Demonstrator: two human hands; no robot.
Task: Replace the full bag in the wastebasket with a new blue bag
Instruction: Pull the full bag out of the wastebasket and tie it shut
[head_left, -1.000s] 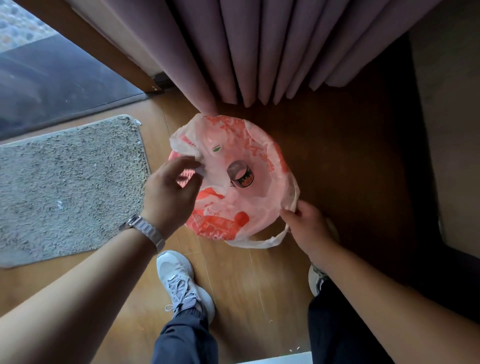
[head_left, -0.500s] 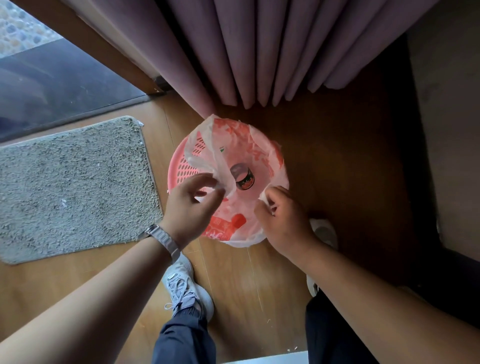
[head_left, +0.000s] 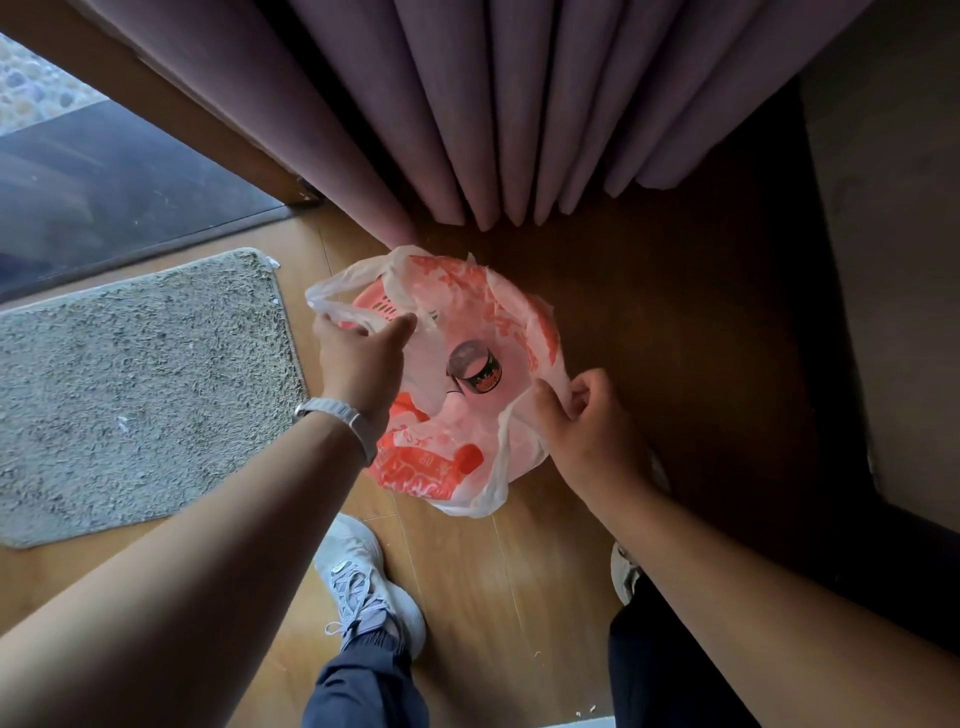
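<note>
A white plastic bag with orange print (head_left: 441, 452) lines a pink round wastebasket (head_left: 371, 306) standing on the wooden floor below the curtain. Inside the bag lies a small dark can (head_left: 475, 371). My left hand (head_left: 358, 358) pinches the bag's left handle loop at the basket's left rim. My right hand (head_left: 587, 421) grips the bag's right handle at the right rim. No blue bag is in view.
A mauve curtain (head_left: 493, 114) hangs just behind the basket. A grey shaggy mat (head_left: 140, 389) lies to the left, a dark glass door (head_left: 104, 197) beyond it. My two feet in light sneakers (head_left: 363, 582) stand on the wooden floor close in front of the basket.
Both hands have moved apart from the bag's middle to its two sides. The left handle loop now stretches out past the basket's left rim, and the bag's mouth is spread wider.
</note>
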